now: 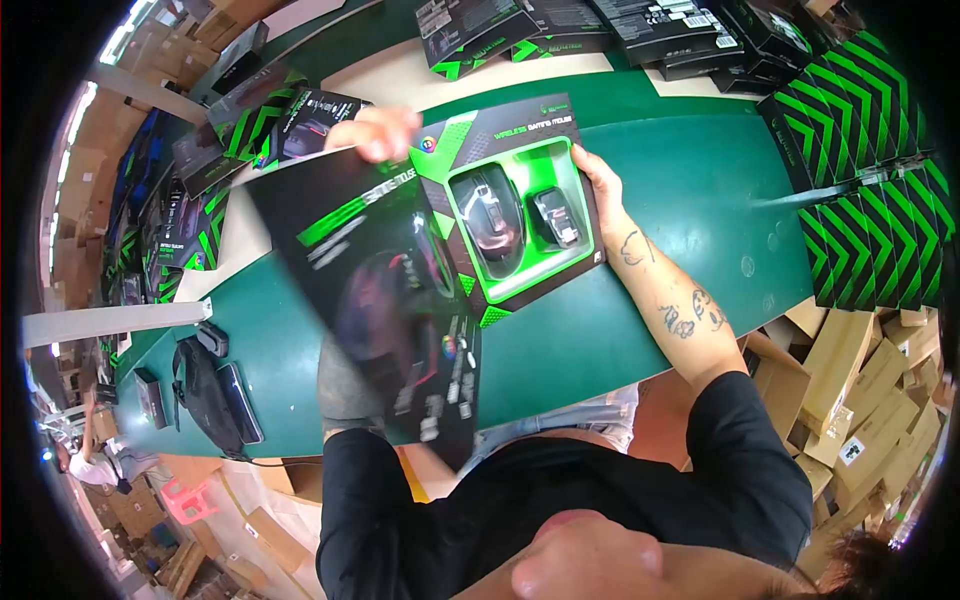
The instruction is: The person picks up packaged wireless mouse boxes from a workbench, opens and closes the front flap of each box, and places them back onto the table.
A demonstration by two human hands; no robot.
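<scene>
A black and green wireless gaming mouse box [500,284] is held up over the table with its front flap [370,290] swung out to the left. Under its clear window a black mouse [488,222] and a small dark item [556,217] sit in a green insert. My left hand [372,132] is closed over the flap's top edge, its fingers slightly blurred. On the box's right edge my right hand [598,185] is closed, thumb at the front and the other fingers hidden behind. The flap is smeared by motion and covers part of my left forearm.
Green-striped boxes [870,240] are stacked on the right of the green table [700,290]. More mouse boxes [560,35] lie along the back, others [190,225] at left. A black pouch [205,395] rests front left. Cardboard cartons [870,400] fill the right floor. A person [95,465] is far left.
</scene>
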